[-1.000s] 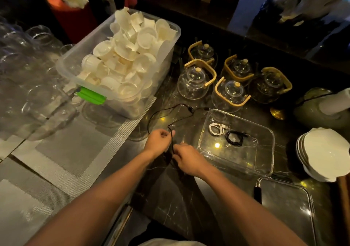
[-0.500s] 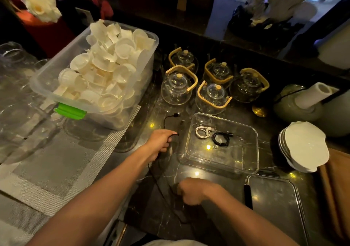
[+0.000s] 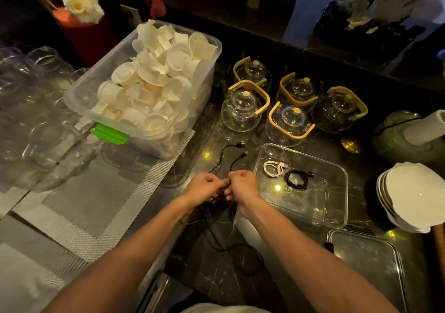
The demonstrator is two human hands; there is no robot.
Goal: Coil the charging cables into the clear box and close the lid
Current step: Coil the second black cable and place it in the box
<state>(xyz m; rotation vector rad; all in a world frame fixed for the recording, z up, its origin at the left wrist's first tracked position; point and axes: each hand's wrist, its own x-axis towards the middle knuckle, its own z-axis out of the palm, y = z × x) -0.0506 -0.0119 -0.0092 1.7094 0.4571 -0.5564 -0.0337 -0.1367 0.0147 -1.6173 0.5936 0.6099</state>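
Black charging cable (image 3: 222,154) is now pinched between both hands, the right hand (image 3: 243,185) brought back up beside the left hand (image 3: 204,188) over the bench (image 3: 216,276) after drawing slack. Another loop is judged under way; two coiled cables already lie in the clear box (image 3: 337,206), its lid (image 3: 368,262) set aside.

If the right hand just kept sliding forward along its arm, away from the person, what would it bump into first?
Probably the loose black cable beyond the right hand, then likely the nearest glass teapot. The clear box sits off to its right; depth is hard to judge.
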